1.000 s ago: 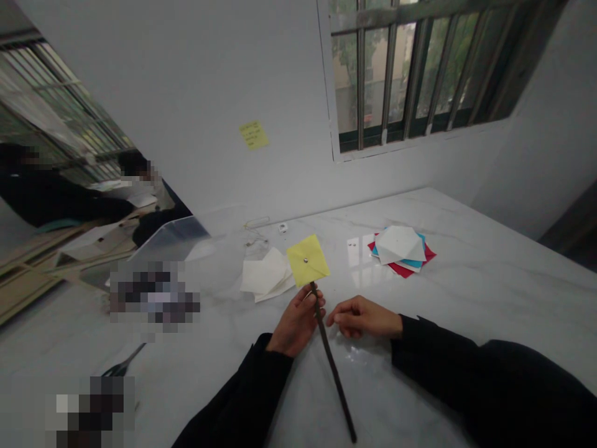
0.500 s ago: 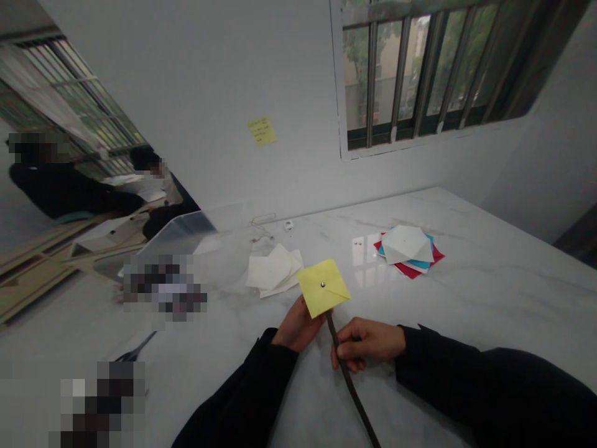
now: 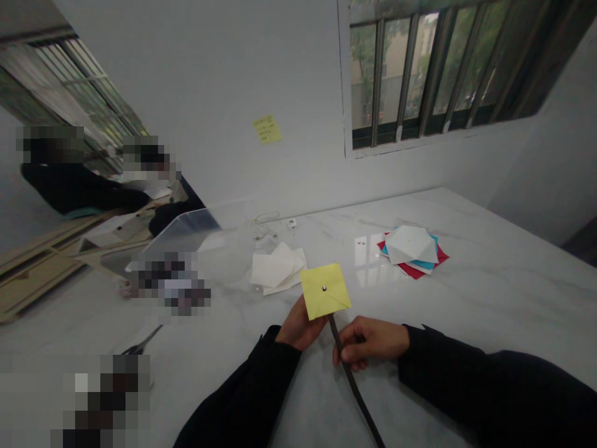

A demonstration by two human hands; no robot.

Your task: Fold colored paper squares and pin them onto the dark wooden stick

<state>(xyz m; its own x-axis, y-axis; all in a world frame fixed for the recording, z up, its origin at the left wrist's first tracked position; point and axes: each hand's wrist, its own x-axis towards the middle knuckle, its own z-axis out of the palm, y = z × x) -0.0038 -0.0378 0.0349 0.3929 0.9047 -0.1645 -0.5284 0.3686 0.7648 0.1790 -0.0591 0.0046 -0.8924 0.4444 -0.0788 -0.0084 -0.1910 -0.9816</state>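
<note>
A yellow folded paper square (image 3: 332, 297) with a shiny round stud at its centre sits at the top of a thin dark brown stick (image 3: 357, 392). My left hand (image 3: 303, 323) is closed behind the lower left of the paper, and its fingertips are hidden there. Lower down, my right hand (image 3: 366, 343) pinches the stick between thumb and fingers. The stick slants down to the bottom edge of the picture. Just beyond the paper lie several cream paper sheets (image 3: 275, 267).
At the right lies a stack of white, blue and red papers (image 3: 410, 246). A transparent bin (image 3: 186, 227) and a dark fork-like tool (image 3: 137, 347) are at the left. A small white item (image 3: 291, 223) lies near the wall. Two people sit at another table, far left.
The yellow paper has turned slightly clockwise. Both hands keep their places on the paper and stick. The whole view has shifted a little, so the surroundings appear farther right.
</note>
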